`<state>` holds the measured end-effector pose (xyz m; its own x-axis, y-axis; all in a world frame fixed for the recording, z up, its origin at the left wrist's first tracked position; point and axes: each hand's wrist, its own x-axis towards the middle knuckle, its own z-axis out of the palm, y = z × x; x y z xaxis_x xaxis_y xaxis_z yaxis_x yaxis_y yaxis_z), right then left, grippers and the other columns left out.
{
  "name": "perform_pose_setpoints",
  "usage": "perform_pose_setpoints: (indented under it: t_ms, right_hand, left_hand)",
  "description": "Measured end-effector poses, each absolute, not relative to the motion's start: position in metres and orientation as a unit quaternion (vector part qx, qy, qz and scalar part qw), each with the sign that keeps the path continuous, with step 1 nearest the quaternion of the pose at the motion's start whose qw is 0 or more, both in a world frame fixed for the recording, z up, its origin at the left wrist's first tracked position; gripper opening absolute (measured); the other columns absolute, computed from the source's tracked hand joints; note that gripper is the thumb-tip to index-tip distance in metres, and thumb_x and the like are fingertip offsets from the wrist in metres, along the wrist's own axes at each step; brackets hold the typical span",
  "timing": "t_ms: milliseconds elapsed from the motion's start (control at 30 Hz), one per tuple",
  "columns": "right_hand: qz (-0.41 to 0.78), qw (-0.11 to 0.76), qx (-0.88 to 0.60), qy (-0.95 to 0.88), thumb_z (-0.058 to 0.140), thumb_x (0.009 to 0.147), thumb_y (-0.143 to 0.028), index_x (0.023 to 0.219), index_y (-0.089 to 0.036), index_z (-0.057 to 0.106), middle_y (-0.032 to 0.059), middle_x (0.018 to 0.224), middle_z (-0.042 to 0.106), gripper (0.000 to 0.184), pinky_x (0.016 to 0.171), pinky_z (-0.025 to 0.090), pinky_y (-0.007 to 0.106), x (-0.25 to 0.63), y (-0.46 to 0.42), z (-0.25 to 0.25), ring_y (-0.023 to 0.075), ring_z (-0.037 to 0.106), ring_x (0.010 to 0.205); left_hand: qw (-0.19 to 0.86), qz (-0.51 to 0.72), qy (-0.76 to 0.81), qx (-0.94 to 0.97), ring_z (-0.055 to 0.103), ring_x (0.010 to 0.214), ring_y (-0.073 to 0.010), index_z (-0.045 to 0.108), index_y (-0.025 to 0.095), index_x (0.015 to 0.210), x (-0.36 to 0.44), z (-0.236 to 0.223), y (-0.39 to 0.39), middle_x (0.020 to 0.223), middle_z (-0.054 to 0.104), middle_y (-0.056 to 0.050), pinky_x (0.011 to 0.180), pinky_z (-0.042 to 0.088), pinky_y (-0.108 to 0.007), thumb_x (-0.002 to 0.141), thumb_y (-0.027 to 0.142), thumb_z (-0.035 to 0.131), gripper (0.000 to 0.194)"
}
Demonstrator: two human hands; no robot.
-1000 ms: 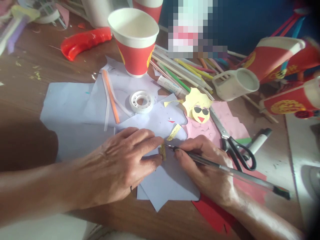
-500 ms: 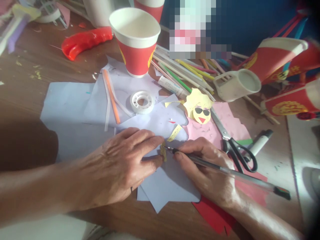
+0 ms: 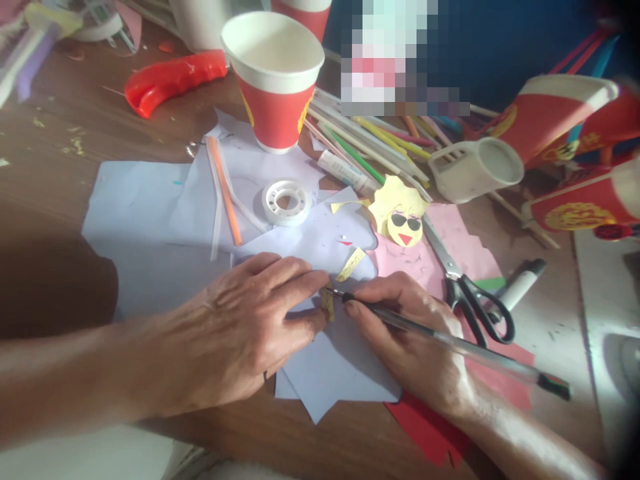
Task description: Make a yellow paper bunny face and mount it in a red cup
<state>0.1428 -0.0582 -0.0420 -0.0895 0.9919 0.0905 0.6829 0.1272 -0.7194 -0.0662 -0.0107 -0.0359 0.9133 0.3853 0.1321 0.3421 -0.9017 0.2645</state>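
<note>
My right hand [image 3: 420, 340] grips a black-tipped pen [image 3: 400, 320], its nib at the upper part of a small yellow paper strip [image 3: 327, 308]. Thumb and index finger of my left hand [image 3: 270, 313] hold that strip down on the blue-grey paper [image 3: 325, 373]; part of it is hidden by the fingers. Just above lies a second yellow strip [image 3: 351, 265] with drawn marks. A yellow paper face [image 3: 404, 227] with dark sunglasses and a red mouth rests up to the right, on pink paper [image 3: 407, 267].
Black-handled scissors [image 3: 467, 300] and a marker [image 3: 523, 287] lie right of my right hand. A white tape ring [image 3: 286, 201], an orange straw [image 3: 223, 190] and a red-and-white paper cup [image 3: 273, 80] stand or lie beyond. Farther off are a red handle [image 3: 175, 79] and a white mug [image 3: 477, 170].
The pen's tip has shifted slightly left on the strip, and its rear end has moved a little left. The left hand keeps its hold; the whole view has shifted slightly.
</note>
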Motion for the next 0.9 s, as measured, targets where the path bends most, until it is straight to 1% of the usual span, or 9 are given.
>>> perform_pose_setpoints:
  t_ms: [133, 267, 433, 600, 667, 800, 900]
  right_hand:
    - [0.265, 0.296, -0.607, -0.688, 0.063, 0.08, -0.023, 0.077, -0.022, 0.059, -0.0033, 0.061, 0.067, 0.006, 0.051, 0.047, 0.024, 0.1451, -0.0593, -0.0438, 0.0137, 0.063, 0.052]
    - [0.296, 0.309, -0.605, -0.672, 0.063, 0.081, -0.022, 0.079, -0.021, 0.059, -0.0032, 0.063, 0.067, 0.004, 0.047, 0.047, 0.022, 0.1498, -0.0613, -0.0433, 0.0126, 0.062, 0.051]
    - [0.299, 0.335, -0.619, -0.644, 0.062, 0.08, -0.021, 0.075, -0.021, 0.059, -0.0027, 0.056, 0.064, 0.006, 0.04, 0.044, 0.022, 0.1505, -0.0627, -0.0413, 0.0133, 0.059, 0.045]
    - [0.303, 0.321, -0.622, -0.647, 0.061, 0.08, -0.02, 0.074, -0.021, 0.057, -0.0041, 0.05, 0.061, 0.007, 0.036, 0.039, 0.022, 0.1487, -0.0623, -0.0413, 0.0129, 0.057, 0.042]
    - [0.3, 0.323, -0.617, -0.651, 0.061, 0.08, -0.02, 0.075, -0.021, 0.057, -0.0046, 0.05, 0.061, 0.007, 0.037, 0.039, 0.021, 0.1489, -0.0619, -0.0419, 0.0123, 0.056, 0.041]
    - [0.277, 0.316, -0.609, -0.673, 0.061, 0.08, -0.02, 0.077, -0.021, 0.058, -0.0036, 0.06, 0.066, 0.005, 0.046, 0.046, 0.022, 0.1493, -0.0605, -0.0433, 0.012, 0.06, 0.047]
    - [0.262, 0.304, -0.616, -0.678, 0.061, 0.08, -0.021, 0.075, -0.022, 0.058, -0.0036, 0.06, 0.067, 0.005, 0.048, 0.047, 0.022, 0.1478, -0.0591, -0.0428, 0.0125, 0.062, 0.049]
  left_hand:
    - [0.122, 0.096, 0.204, 0.967, 0.051, 0.104, -0.0267, 0.063, 0.018, 0.108, -0.0651, -0.0354, -0.0121, 0.121, 0.058, -0.011, 0.086, 0.045, -0.042, 0.077, 0.008, 0.053, 0.034]
    - [0.128, 0.1, 0.192, 0.968, 0.051, 0.103, -0.0263, 0.064, 0.018, 0.106, -0.0654, -0.0351, -0.0113, 0.121, 0.058, -0.01, 0.084, 0.045, -0.04, 0.078, 0.009, 0.053, 0.032]
    - [0.125, 0.099, 0.19, 0.969, 0.052, 0.101, -0.0256, 0.064, 0.02, 0.104, -0.0674, -0.0359, -0.0102, 0.12, 0.058, -0.01, 0.084, 0.044, -0.04, 0.078, 0.01, 0.053, 0.03]
    - [0.125, 0.098, 0.186, 0.97, 0.052, 0.101, -0.0262, 0.065, 0.02, 0.104, -0.0675, -0.0367, -0.0105, 0.12, 0.058, -0.01, 0.082, 0.045, -0.041, 0.079, 0.009, 0.051, 0.03]
    - [0.125, 0.1, 0.187, 0.969, 0.051, 0.101, -0.0258, 0.065, 0.02, 0.104, -0.0673, -0.0365, -0.0105, 0.12, 0.058, -0.01, 0.083, 0.045, -0.04, 0.08, 0.009, 0.051, 0.03]
    - [0.126, 0.104, 0.189, 0.968, 0.052, 0.1, -0.0255, 0.065, 0.02, 0.104, -0.0669, -0.0359, -0.0101, 0.119, 0.058, -0.01, 0.083, 0.044, -0.04, 0.081, 0.009, 0.049, 0.03]
    - [0.129, 0.106, 0.19, 0.967, 0.052, 0.099, -0.0258, 0.066, 0.019, 0.103, -0.0665, -0.0359, -0.0102, 0.118, 0.059, -0.01, 0.082, 0.045, -0.04, 0.081, 0.01, 0.05, 0.028]
